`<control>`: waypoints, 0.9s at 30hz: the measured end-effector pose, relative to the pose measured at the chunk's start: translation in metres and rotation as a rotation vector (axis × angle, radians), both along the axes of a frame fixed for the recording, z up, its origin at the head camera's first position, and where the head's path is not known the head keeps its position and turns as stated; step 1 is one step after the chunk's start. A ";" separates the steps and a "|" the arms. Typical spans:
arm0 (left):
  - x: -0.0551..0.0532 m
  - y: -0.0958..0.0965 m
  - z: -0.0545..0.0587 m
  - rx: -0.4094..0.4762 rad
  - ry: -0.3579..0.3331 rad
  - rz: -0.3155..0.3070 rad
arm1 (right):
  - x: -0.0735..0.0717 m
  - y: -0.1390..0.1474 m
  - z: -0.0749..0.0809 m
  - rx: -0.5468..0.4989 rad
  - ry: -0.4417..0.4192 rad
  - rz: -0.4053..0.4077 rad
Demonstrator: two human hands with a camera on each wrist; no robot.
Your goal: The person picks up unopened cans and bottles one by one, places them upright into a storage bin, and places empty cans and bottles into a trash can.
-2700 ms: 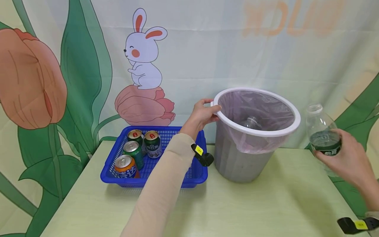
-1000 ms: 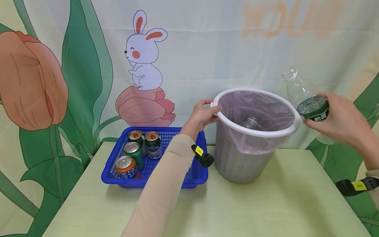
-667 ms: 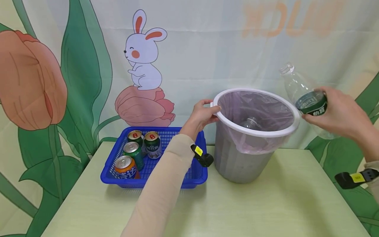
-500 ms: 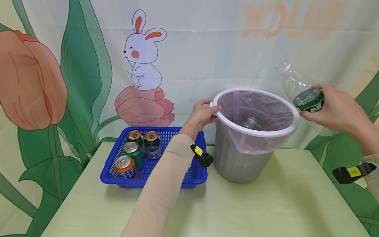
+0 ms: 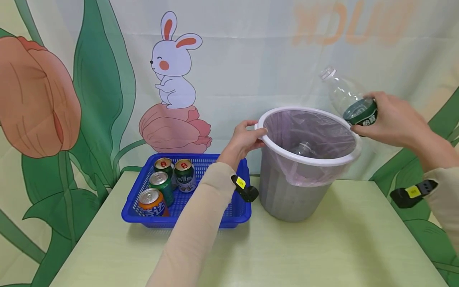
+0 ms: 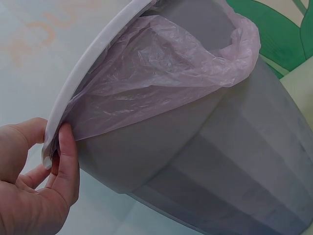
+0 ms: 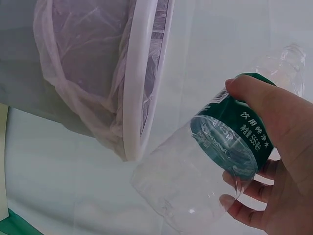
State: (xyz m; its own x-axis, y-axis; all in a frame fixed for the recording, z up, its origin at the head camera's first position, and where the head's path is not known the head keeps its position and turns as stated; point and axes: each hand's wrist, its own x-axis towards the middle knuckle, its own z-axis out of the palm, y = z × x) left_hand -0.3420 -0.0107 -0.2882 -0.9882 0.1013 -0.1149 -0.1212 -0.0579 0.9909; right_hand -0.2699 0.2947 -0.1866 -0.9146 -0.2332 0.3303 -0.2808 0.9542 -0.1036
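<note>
A grey trash can with a white rim and a pinkish plastic liner stands tilted toward the viewer on the table. My left hand grips its rim on the left side, thumb over the edge; the left wrist view shows the fingers pinching the rim. With the right hand I hold a clear plastic bottle round its green label, beside and above the can's right rim. The bottle has no cap and leans with its neck up to the left. Another clear bottle lies inside the can.
Left of the can sits a blue plastic basket with several drink cans, among them an orange can and a green can. My left forearm crosses over the basket's right part. A printed curtain hangs behind the table.
The right hand has carried the bottle left and up toward the trash can's rim, and the bottle has tipped further to the left. The left hand stays on the rim.
</note>
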 end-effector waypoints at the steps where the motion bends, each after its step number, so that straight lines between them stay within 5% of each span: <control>1: 0.000 0.000 0.000 0.000 -0.001 0.000 | -0.001 -0.002 0.001 0.007 -0.003 0.005; 27: 0.000 -0.001 0.001 0.011 -0.010 -0.009 | -0.019 -0.058 0.015 0.036 -0.090 0.045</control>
State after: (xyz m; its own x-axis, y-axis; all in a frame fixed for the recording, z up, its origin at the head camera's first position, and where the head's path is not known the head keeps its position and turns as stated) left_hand -0.3417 -0.0112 -0.2871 -0.9859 0.1119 -0.1241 -0.1321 -0.0674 0.9889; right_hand -0.2888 0.2368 -0.1719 -0.9286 -0.2847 0.2382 -0.3142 0.9445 -0.0962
